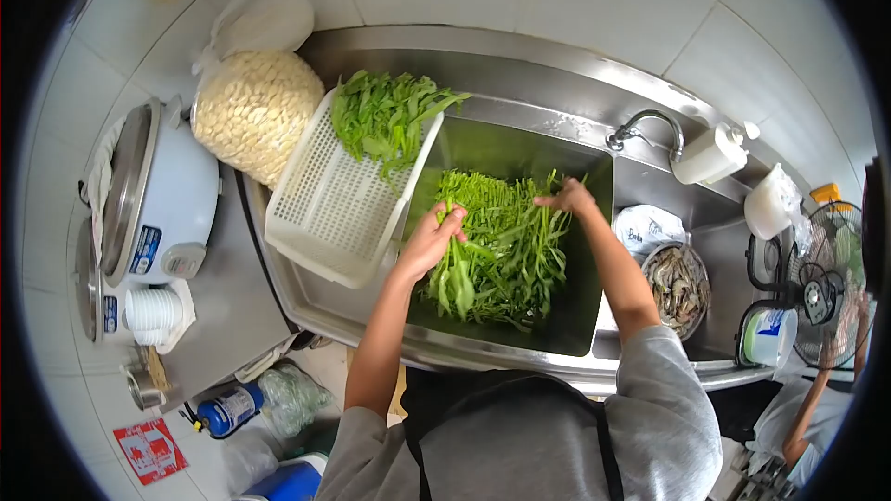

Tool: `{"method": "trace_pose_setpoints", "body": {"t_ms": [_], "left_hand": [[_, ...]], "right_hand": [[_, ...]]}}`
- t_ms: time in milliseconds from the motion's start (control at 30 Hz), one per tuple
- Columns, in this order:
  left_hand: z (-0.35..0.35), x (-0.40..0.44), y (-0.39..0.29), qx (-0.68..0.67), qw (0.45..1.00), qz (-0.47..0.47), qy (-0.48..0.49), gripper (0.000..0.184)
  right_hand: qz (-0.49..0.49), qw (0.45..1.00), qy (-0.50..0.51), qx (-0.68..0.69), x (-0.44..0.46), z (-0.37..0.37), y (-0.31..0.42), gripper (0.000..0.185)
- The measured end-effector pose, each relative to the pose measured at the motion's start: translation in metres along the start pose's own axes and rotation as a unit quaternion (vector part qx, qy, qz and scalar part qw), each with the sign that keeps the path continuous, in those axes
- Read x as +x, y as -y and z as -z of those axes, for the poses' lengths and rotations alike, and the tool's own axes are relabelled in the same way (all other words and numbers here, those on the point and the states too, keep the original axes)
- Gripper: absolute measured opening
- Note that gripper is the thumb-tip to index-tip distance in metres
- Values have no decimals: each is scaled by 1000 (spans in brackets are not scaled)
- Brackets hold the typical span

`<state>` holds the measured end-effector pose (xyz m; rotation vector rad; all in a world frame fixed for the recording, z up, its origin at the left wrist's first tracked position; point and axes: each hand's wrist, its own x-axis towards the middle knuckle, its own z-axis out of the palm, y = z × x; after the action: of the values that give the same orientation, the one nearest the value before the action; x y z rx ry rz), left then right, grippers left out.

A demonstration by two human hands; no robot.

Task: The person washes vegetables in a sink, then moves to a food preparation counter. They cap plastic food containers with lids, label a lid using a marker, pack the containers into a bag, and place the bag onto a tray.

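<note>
Leafy green vegetables (501, 264) with long stems fill much of the steel sink basin (478, 144). My left hand (433, 239) is closed round a few of the stems at the left side of the pile, their leaves hanging below it. At the pile's upper right, my right hand (568, 198) has its fingers on some stems, thumb and fingers partly apart. A white perforated basket (329, 199) rests tilted on the sink's left edge, with more greens (385, 121) in its upper end.
Left: a bag of pale pieces (255, 111) and a rice cooker (172, 195). Right: a faucet (654, 121), a white bottle (710, 156), a bowl of shrimp (677, 288) and a fan (821, 288). Another person (803, 417) is at the lower right.
</note>
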<state>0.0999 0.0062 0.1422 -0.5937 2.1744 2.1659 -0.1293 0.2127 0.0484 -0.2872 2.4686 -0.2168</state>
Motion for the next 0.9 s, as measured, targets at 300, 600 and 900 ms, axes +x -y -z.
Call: {"method": "trace_pose_setpoints", "body": {"t_ms": [300, 600, 900], "left_hand": [[-105, 83, -20, -14, 983, -56, 176, 28], [-159, 134, 10, -35, 986, -57, 153, 30], [-204, 159, 1, 74, 971, -105, 201, 28]], "right_hand": [[101, 699, -663, 248, -111, 139, -93, 29], [177, 848, -409, 286, -78, 113, -59, 31], [202, 889, -407, -57, 72, 80, -164, 44]]}}
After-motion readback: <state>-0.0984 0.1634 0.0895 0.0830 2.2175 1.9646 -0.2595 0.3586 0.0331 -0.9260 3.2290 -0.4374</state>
